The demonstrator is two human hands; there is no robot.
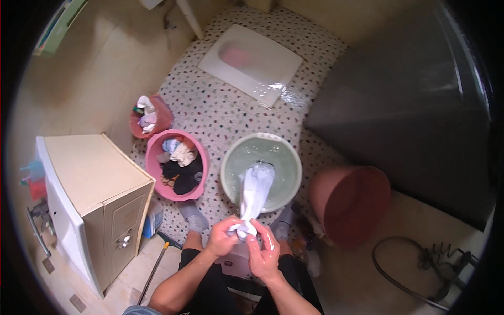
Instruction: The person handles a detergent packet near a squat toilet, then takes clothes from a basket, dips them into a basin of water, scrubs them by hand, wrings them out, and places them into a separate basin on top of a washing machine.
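A wet white cloth (254, 193), perhaps a garment, is gripped at its near end by my left hand (224, 237) and my right hand (263, 250), thumbs and fingers pinching it close together. Its far end hangs down into water in a round pale green basin (228, 193) on the floor. Left of that basin stands a pink tub (151, 165) holding dark, white and light blue clothes. My hands are at the near side of the basin, between my knees, and look wet.
A small pink bin (163, 112) holding crumpled white material stands behind the tub. A white squat toilet (271, 67) is set in the speckled floor. At right are a reddish bucket (327, 197) and a dark panel (393, 110); at left, a sink cabinet (94, 169) and a long handle (153, 271).
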